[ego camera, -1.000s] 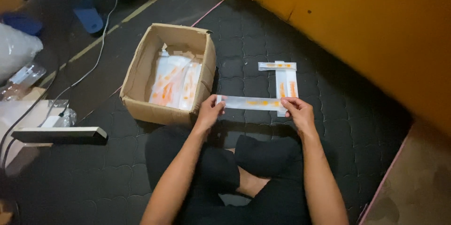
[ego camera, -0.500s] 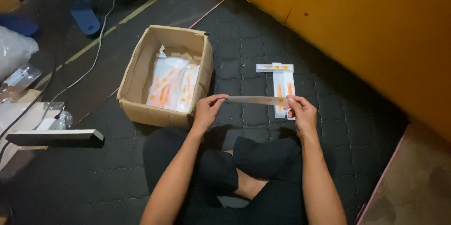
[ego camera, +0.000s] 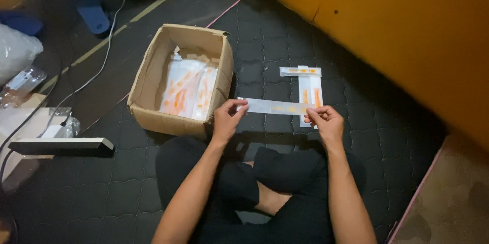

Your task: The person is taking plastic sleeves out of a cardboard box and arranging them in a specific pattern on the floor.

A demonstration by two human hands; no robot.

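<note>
A long flat clear packet with orange marks [ego camera: 275,106] is stretched level between both hands above a dark quilted mat. My left hand [ego camera: 226,119] pinches its left end, and my right hand [ego camera: 324,122] pinches its right end. Beyond my right hand, two similar packets [ego camera: 308,85] lie on the mat in a T shape. An open cardboard box [ego camera: 153,78] stands to the left of my left hand, with several more such packets [ego camera: 187,91] inside.
An orange wall [ego camera: 407,25] runs along the right and back. A flat grey bar [ego camera: 61,145] lies at the left near plastic bags [ego camera: 18,53] and a cable [ego camera: 109,40]. My crossed legs in dark shorts [ego camera: 265,183] fill the lower middle.
The packet has been turned from flat-on to edge-on and back to flat-on. Both hands kept hold of its ends, slightly nearer to me.
</note>
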